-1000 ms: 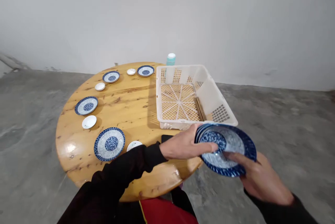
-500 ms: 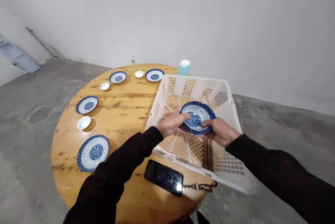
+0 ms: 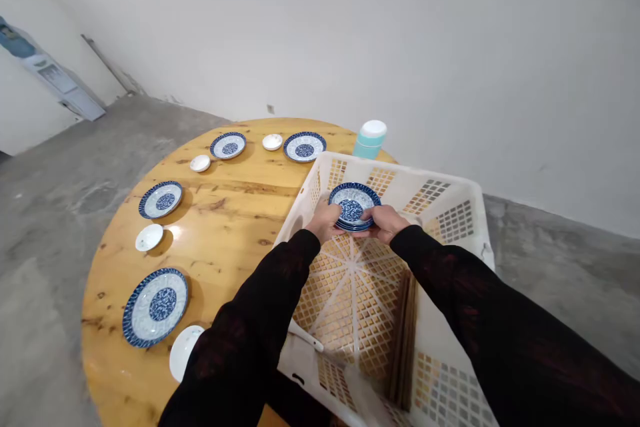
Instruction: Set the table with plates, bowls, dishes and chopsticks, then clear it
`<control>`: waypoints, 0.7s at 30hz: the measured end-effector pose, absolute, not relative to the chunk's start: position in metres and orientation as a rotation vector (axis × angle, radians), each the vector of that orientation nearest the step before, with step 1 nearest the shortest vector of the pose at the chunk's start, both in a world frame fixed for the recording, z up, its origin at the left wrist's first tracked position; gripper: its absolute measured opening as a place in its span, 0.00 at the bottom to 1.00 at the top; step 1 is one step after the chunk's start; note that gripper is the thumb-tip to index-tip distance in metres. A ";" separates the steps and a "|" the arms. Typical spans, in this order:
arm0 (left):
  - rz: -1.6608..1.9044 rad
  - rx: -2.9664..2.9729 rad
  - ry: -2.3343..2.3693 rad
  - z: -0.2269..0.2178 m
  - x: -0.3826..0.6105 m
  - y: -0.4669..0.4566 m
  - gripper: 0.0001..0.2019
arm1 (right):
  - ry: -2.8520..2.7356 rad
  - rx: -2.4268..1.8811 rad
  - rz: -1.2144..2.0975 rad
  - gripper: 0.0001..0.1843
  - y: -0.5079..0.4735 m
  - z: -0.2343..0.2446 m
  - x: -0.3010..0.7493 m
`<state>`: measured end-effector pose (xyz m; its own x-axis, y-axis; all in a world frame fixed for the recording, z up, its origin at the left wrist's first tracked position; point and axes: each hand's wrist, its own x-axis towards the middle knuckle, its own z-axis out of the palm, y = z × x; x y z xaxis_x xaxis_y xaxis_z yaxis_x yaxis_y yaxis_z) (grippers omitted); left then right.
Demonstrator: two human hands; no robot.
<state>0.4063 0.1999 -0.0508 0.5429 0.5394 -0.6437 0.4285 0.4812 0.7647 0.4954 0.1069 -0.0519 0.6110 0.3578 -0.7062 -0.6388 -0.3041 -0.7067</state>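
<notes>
A small stack of blue-and-white patterned plates is held between both hands over the far part of a white plastic basket. My left hand grips the stack's left edge, thumb on top. On the right edge, my right hand does the same, its thumb lying on the top plate. Fingers beneath the stack are mostly hidden. Inside the basket lie a bundle of brown chopsticks and a white spoon.
Around the round wooden table stand blue-and-white plates and small white bowls, alternating along the edge. Behind the basket is a turquoise cup with a white lid. A white wall rises beyond.
Both hands have moved the plate stack away from me, toward the basket's far side. The view has shifted; the phone has gone out of sight, while a white bowl and spoon have come into view.
</notes>
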 end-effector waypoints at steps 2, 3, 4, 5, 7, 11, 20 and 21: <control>0.098 1.126 1.065 -0.057 0.414 0.206 0.23 | 0.250 -1.595 1.001 0.20 0.118 -0.063 0.503; 0.105 1.126 1.071 -0.060 0.417 0.209 0.23 | 0.256 -1.592 1.000 0.21 0.123 -0.069 0.507; 0.112 1.127 1.080 -0.064 0.420 0.211 0.24 | 0.261 -1.588 0.999 0.21 0.127 -0.074 0.510; 0.118 1.129 1.091 -0.068 0.423 0.214 0.24 | 0.265 -1.586 0.996 0.22 0.131 -0.078 0.512; 0.130 1.135 1.121 -0.076 0.428 0.218 0.25 | 0.272 -1.586 0.994 0.21 0.136 -0.086 0.516; 0.148 1.131 1.170 -0.091 0.438 0.223 0.27 | 0.273 -1.605 0.993 0.20 0.142 -0.097 0.522; 0.230 1.119 1.181 -0.100 0.442 0.222 0.28 | 0.236 -1.675 0.980 0.15 0.146 -0.109 0.528; 0.233 1.124 1.184 -0.100 0.443 0.223 0.28 | 0.235 -1.677 0.976 0.15 0.147 -0.110 0.528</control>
